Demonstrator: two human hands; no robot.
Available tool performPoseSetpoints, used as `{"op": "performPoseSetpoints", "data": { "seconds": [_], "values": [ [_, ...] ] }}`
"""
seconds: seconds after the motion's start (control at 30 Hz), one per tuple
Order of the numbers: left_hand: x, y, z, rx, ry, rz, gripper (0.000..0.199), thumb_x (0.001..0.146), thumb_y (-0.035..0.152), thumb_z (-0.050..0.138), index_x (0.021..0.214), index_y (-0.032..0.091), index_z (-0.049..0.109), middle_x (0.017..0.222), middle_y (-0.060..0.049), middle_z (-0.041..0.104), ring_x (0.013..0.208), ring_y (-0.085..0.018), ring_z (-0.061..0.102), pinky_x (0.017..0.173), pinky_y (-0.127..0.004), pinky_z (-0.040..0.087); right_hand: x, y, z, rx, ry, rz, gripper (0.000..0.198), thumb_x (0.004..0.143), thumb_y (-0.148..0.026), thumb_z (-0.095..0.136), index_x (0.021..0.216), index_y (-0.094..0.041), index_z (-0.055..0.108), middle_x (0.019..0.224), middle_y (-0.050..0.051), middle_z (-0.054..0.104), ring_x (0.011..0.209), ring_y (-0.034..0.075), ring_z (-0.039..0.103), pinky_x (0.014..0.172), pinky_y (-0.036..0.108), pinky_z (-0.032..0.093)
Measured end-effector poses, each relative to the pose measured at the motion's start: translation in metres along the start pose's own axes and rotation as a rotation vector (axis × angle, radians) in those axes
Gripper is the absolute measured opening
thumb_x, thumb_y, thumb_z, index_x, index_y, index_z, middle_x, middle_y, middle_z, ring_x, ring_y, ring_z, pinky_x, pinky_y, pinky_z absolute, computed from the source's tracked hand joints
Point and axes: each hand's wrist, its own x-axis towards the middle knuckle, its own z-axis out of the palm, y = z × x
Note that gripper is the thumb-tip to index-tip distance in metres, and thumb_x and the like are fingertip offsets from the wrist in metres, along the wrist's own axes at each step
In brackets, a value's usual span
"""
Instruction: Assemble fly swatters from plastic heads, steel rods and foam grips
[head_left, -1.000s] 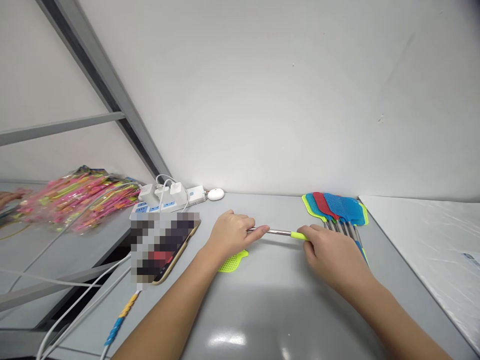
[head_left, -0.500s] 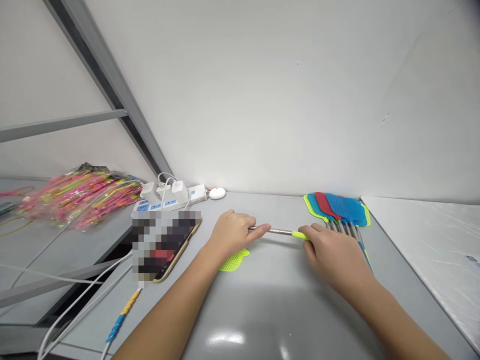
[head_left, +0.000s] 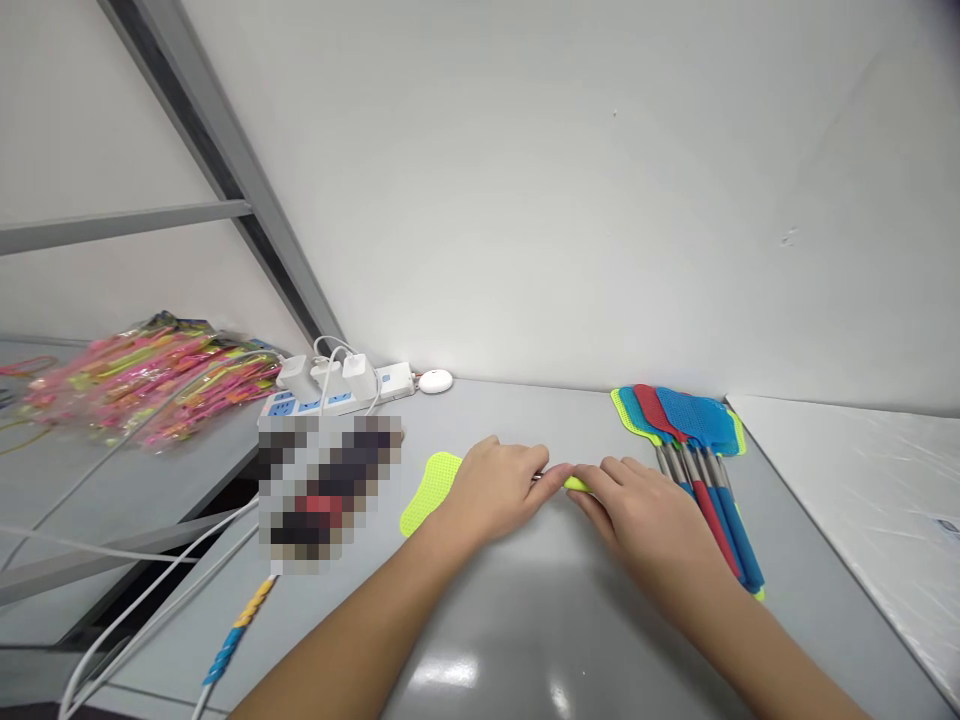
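Note:
A yellow-green telescopic fly swatter (head_left: 432,490) is held crosswise between my two hands, its mesh head sticking out left of my left wrist. My left hand (head_left: 501,490) is closed around its metal rod, of which only a sliver shows. Closed on the yellow-green handle, my right hand (head_left: 637,505) hides most of the grip. The hands nearly meet at the thumb and fingertips. Right of them, several fly swatters (head_left: 694,420) in blue, red and yellow-green lie overlapped in a bunch, heads toward the wall and handles toward me.
At the left lies a blurred-out phone-like object (head_left: 330,495) with a cable. Behind it sits a white power strip (head_left: 341,395) with chargers, beside a small white round case (head_left: 435,381). Bagged pink and yellow items (head_left: 165,375) lie beyond the metal frame (head_left: 247,190).
My hands have come closer together, so the metal rod between them has nearly vanished. The swatter's mesh head has shifted left and shows more.

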Motion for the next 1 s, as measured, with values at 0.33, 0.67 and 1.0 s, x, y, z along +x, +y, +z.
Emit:
{"op": "performPoseSetpoints", "data": {
  "seconds": [0.33, 0.67, 1.0],
  "values": [
    [0.004, -0.007, -0.005, -0.892, 0.86, -0.226, 0.038, 0.097, 0.051, 0.034, 0.127, 0.028, 0.037, 0.127, -0.009, 0.047, 0.108, -0.02, 0.053, 0.093, -0.039, 0.044, 0.002, -0.029, 0.02, 0.962, -0.17, 0.332, 0.034, 0.101, -0.045, 0.027, 0.08, -0.023, 0.042, 0.07, -0.004, 0.048, 0.065, 0.014, 0.045, 0.061, 0.025, 0.035],
    [-0.001, 0.041, -0.006, -1.168, 0.5, -0.185, 0.032, 0.101, 0.043, 0.034, 0.087, 0.021, 0.052, 0.081, -0.001, 0.059, 0.074, -0.013, 0.056, 0.068, -0.027, 0.046, 0.006, -0.037, 0.039, 1.223, -0.036, 0.222, 0.024, 0.098, -0.038, 0.038, 0.09, -0.021, 0.054, 0.091, 0.002, 0.059, 0.084, 0.016, 0.053, 0.075, 0.027, 0.042],
    [0.0, 0.052, -0.001, -0.951, 0.445, -0.108, 0.033, 0.101, 0.044, 0.029, 0.08, 0.022, 0.044, 0.075, 0.0, 0.057, 0.067, -0.014, 0.05, 0.065, -0.029, 0.04, 0.004, -0.034, 0.036, 1.151, -0.071, 0.169, 0.02, 0.095, -0.027, 0.036, 0.092, -0.019, 0.055, 0.079, 0.001, 0.061, 0.068, 0.014, 0.053, 0.061, 0.026, 0.042]
  ]
}}
